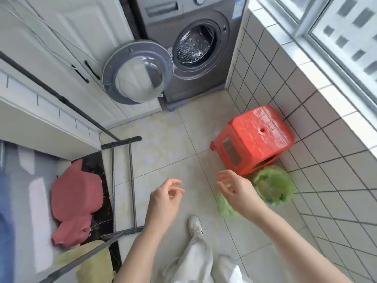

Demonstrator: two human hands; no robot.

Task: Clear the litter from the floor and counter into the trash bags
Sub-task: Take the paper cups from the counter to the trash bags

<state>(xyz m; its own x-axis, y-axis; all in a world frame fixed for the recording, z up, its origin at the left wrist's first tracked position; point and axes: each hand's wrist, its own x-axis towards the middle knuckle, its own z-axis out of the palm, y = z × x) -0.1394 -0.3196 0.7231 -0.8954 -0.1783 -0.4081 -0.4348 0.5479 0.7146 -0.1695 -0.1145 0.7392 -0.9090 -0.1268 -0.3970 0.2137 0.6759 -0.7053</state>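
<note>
Two green trash bags sit on the tiled floor at the right. One green bag (274,185) stands open by the wall with litter inside. The other green bag (225,207) lies partly hidden under my right hand (234,187). That hand hovers above it with loosely curled fingers and holds nothing. My left hand (166,198) hangs over bare floor in the middle, fingers relaxed, holding nothing. No loose litter shows on the floor.
A red plastic stool (255,139) stands by the tiled wall behind the bags. A washing machine (195,45) at the back has its door (136,72) swung open. A metal rack (122,184) and red cloth bundles (76,195) lie at the left.
</note>
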